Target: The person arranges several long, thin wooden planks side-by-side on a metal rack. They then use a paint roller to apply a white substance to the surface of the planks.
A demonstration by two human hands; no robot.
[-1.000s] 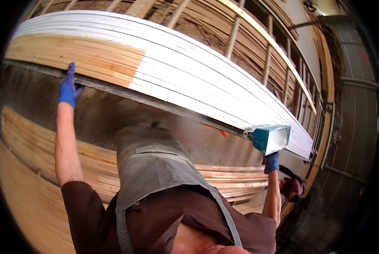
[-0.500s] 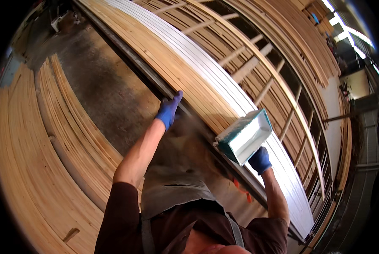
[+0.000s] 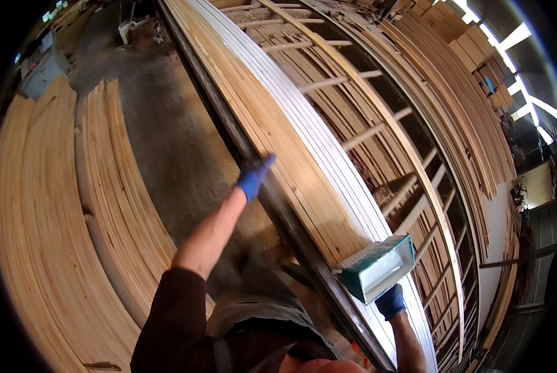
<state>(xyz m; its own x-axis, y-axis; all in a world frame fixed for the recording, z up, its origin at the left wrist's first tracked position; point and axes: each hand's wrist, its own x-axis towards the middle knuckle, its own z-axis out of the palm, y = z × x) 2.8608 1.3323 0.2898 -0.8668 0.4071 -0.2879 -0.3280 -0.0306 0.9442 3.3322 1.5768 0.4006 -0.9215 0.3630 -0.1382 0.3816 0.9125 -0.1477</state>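
A row of long, narrow boards (image 3: 294, 177) lies side by side before me, bare wood along the near side. The strips (image 3: 328, 149) along the far side are coated white. My right hand (image 3: 391, 303), in a blue glove, is closed at the near-right end of a teal, paint-smeared rectangular box (image 3: 353, 273) with white inside; its grip is partly hidden. The box rests across the boards, over bare and white strips. My left hand (image 3: 255, 179), also gloved blue, has fingers stretched out at the near edge of the bare boards, by the dark metal rail (image 3: 244, 146).
Stacks of bare boards (image 3: 42, 205) lie to my left. Beyond the white strips stands a wooden rack frame (image 3: 384, 112) with crossbars, over more planks. Further right are long timber stacks (image 3: 459, 124). A grey cabinet (image 3: 47, 69) stands at far left.
The view has shifted. The box and my right hand are now lower and farther right in view, and my left hand sits slightly lower, still at the boards' near edge.
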